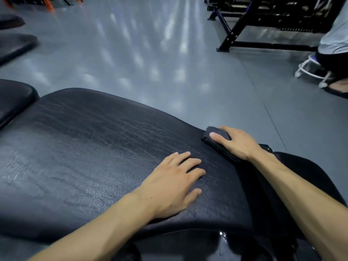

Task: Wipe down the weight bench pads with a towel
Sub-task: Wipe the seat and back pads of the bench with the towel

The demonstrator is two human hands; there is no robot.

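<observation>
A wide black creased bench pad (90, 147) fills the lower half of the view. My left hand (175, 183) lies flat on it near its right part, fingers spread and straight. My right hand (237, 142) rests on a folded dark towel (212, 140) at the pad's far right edge, thumb along the top and fingers curled over the towel's far side. Most of the towel is hidden under that hand.
A second black pad (13, 100) adjoins at the left, with more pads (15, 44) further back. Grey shiny floor (150, 53) lies beyond. A black steel rack (254, 21) stands at the back right. A person sits on a white wheeled stool (312, 72) at the right.
</observation>
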